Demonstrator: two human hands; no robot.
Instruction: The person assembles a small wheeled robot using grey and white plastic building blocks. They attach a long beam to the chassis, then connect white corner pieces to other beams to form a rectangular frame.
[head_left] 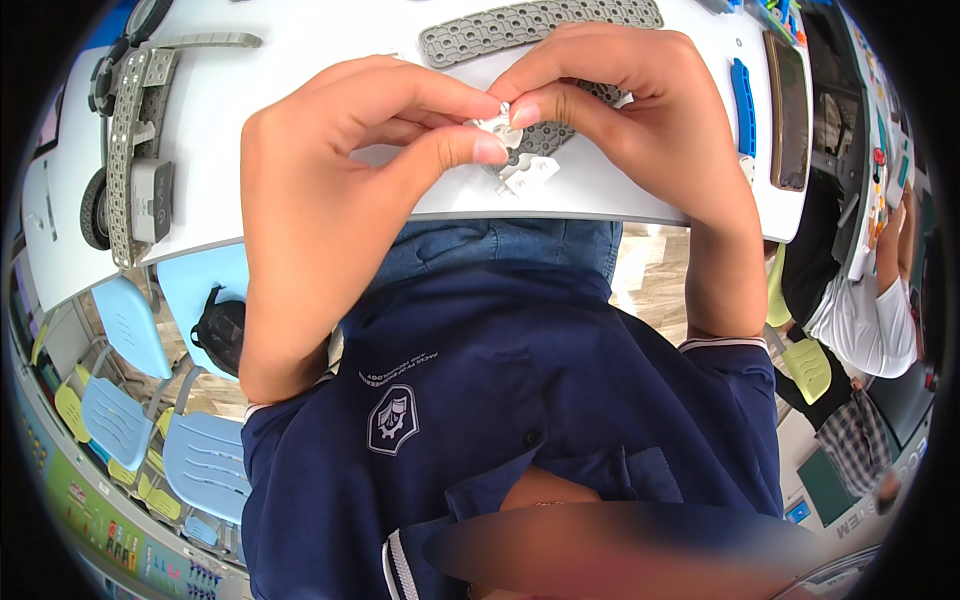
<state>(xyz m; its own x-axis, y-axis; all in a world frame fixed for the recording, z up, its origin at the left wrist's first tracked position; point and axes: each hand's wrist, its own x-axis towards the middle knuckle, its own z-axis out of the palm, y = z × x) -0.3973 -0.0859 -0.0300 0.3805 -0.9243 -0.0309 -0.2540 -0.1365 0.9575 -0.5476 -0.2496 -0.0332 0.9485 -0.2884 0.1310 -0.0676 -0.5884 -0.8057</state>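
Note:
Between my two hands is a small white plastic connector (497, 127), raised over the table near its front edge. My left hand (400, 125) pinches it from the left with thumb and index finger. From the right, my right hand (600, 95) closes thumb and index finger at its upper end; the fingertips cover part of it. Just below lies another white connector piece (530, 174), on or against a grey perforated plate (548, 142) partly hidden by my right hand. A long grey perforated beam (535, 28) lies behind my hands.
On the left stands a grey wheeled assembly (130, 150) with a grey box-shaped module (152, 200). A blue strip (743, 105) and a dark phone (788, 110) lie at the right edge of the white table (215, 110). Blue chairs (205, 465) and other people (865, 320) are around.

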